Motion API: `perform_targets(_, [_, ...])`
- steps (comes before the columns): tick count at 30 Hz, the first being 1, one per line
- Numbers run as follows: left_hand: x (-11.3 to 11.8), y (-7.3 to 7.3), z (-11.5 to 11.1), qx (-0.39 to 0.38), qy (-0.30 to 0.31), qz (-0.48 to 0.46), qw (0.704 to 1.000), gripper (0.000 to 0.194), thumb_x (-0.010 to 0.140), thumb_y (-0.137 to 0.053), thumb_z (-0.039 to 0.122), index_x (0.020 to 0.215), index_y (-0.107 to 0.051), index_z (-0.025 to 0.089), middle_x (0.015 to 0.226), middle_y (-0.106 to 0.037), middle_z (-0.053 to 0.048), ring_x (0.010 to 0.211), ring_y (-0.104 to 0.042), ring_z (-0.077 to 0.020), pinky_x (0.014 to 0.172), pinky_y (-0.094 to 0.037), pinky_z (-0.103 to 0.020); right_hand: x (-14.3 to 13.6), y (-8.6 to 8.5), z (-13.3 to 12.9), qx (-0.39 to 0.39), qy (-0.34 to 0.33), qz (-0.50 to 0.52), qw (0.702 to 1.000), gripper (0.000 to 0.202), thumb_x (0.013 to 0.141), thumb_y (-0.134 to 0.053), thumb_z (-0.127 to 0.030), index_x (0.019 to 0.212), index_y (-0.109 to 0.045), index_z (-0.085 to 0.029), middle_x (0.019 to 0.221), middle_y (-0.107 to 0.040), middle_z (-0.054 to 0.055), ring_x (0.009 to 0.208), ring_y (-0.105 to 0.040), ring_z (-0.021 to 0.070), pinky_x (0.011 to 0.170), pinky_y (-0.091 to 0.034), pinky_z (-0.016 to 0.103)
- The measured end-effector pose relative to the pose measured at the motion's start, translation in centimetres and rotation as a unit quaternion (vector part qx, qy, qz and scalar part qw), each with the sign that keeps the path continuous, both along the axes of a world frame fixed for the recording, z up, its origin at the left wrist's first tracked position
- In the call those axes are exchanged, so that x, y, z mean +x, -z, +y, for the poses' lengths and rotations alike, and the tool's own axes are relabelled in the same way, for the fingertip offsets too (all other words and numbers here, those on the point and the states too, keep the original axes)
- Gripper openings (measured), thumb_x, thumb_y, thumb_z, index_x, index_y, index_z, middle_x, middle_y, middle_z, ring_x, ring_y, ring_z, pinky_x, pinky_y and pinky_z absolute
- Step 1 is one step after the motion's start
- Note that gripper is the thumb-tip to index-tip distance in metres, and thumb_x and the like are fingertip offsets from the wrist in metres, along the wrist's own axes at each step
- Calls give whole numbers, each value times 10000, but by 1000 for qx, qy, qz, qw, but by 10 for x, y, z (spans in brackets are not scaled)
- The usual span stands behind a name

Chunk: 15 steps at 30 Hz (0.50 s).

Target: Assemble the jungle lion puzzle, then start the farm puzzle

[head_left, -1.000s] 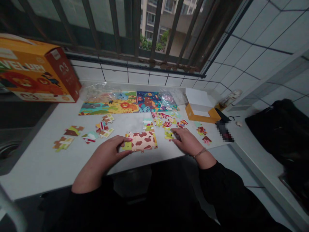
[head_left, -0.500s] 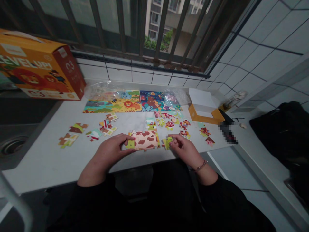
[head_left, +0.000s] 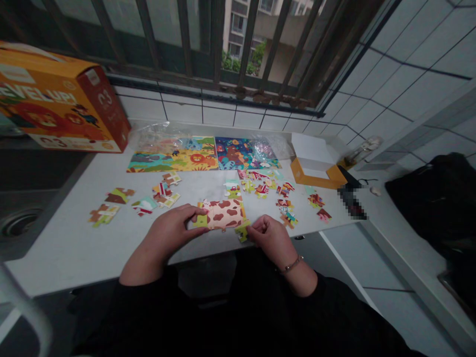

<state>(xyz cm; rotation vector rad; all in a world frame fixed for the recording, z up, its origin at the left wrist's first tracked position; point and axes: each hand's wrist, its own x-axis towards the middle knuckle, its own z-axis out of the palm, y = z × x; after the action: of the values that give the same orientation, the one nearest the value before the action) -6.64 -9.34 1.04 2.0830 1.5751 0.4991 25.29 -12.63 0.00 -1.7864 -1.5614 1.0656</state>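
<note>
Joined jigsaw puzzle pieces with a brown-spotted cow pattern (head_left: 225, 213) lie near the front edge of the white table. My left hand (head_left: 180, 220) grips their left end, thumb below and fingers above. A green puzzle piece (head_left: 242, 231) is pinched in my right hand (head_left: 270, 233), at the lower right corner of the cow section; whether the two interlock I cannot tell. Upward from the cow section runs a joined strip with a small vehicle (head_left: 233, 187). Loose puzzle pieces (head_left: 286, 189) lie to the right, and more loose pieces (head_left: 119, 195) to the left.
Two finished-looking pictures (head_left: 174, 161) lie at the back under crumpled clear plastic (head_left: 159, 135). An orange box (head_left: 63, 104) stands at the left beside a sink drain (head_left: 22, 223). At the right is an open yellow-and-white box (head_left: 316, 171).
My right hand has moved left and slightly down with the green puzzle piece, bringing it to the cow section's lower right corner. My left hand stays almost still.
</note>
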Motion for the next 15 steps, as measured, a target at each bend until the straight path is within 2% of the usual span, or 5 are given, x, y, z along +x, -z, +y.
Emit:
perform_targets(3, [0,1,-1,3,-2,0,1000,478,924,-781,652,1233,-820,289,1258,-825,-71,1138,-757,-325,981,-559,-424,-3,-9,1,-5,-23,-59,998,223,962,-766,-350,816,-640,-238,669,-707,-23,582,-627,149,562,-402,260])
perform_targets(6, [-1,1,-1,7,-1,4,1000,476,936,-769,645,1249,-815,289,1252,-823,-71,1127,-756,-317,962,-555,-415,-3,-13,1,-32,-46,-59,997,122,981,-761,-298,935,-670,-231,681,-728,-29,572,-652,152,563,-417,258])
perform_targets(9, [-1,1,-1,7,2,4,1000,504,930,-768,652,1268,-812,281,1241,-823,-79,1110,-752,-316,950,-552,-415,-2,-13,1,-51,-60,-44,996,103,1010,-751,-296,1035,-674,-233,686,-738,-41,554,-667,147,555,-437,252])
perform_targets(15, [0,0,-1,9,2,2,1000,510,924,-781,655,1268,-820,279,1225,-825,-77,1099,-755,-316,942,-556,-408,-4,-14,1,-37,-84,-80,993,98,1026,-756,-314,991,-715,-232,670,-732,-43,541,-667,137,557,-422,254])
